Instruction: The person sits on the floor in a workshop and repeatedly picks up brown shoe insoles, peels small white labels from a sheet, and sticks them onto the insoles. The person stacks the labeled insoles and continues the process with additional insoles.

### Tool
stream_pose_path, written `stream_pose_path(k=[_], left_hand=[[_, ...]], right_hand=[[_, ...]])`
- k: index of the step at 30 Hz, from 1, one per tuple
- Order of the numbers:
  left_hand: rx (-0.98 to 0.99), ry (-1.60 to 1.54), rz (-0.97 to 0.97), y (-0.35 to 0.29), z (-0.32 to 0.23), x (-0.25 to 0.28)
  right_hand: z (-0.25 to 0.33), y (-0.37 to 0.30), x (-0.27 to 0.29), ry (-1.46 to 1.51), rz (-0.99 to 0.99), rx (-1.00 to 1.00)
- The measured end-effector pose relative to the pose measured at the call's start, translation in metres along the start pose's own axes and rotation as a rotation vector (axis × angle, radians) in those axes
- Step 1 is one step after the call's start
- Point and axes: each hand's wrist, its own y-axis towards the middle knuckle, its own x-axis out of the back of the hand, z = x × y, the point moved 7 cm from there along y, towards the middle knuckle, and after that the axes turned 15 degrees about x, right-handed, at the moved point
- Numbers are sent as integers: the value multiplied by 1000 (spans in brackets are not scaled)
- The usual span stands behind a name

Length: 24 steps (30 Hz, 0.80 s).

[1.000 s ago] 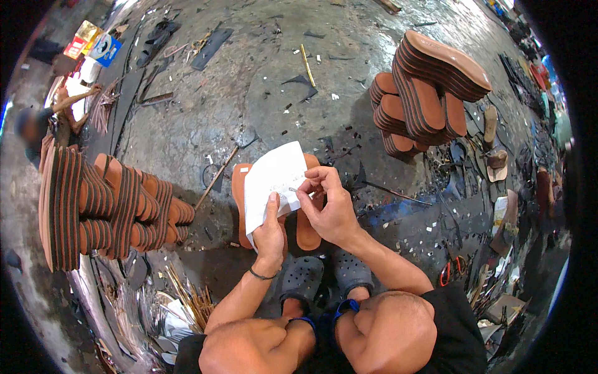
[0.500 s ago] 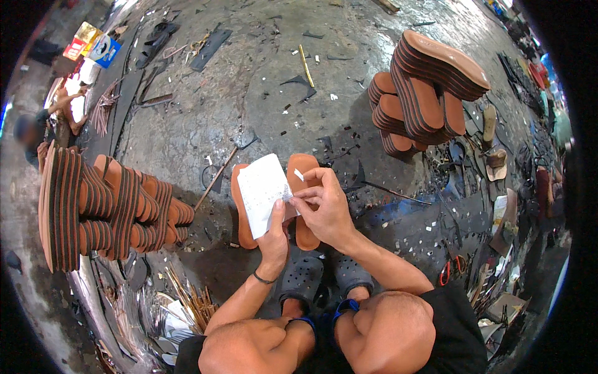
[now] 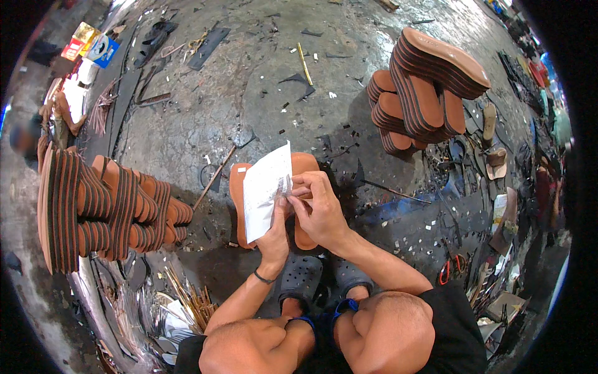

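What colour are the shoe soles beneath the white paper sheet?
The shoe soles are orange-brown on top; the head view shows them best.

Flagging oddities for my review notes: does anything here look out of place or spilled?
Yes: the floor looks littered, with dark scraps and pale bits strewn about rather than gathered. Nothing odd stands out about the white sheet in the left hand.

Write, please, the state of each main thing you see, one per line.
White sheet: held raised, tilted
Left hand: gripping the sheet's lower right
Right hand: fingers bent, at the sheet's right edge
Paired soles: lying flat, partly hidden
Left sole pile: stacked crosswise
Right sole pile: stacked crosswise
Clogs: worn
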Motion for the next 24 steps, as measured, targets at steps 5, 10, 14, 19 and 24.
stream_pose_path(k=[5,10,14,19,24], left_hand=[[88,1,-58,1,-2,2],[111,-98,-49,2,-1,1],[113,-79,-38,3,4,4],[114,-39,-31,3,1,3],[130,-127,-16,3,3,2]], right_hand=[[2,-1,-1,-36,-31,71],[3,-2,-2,-48,-24,93],[4,-2,-3,-59,-26,106],[4,-2,-2,-90,-40,121],[4,-3,-4,-117,-10,160]])
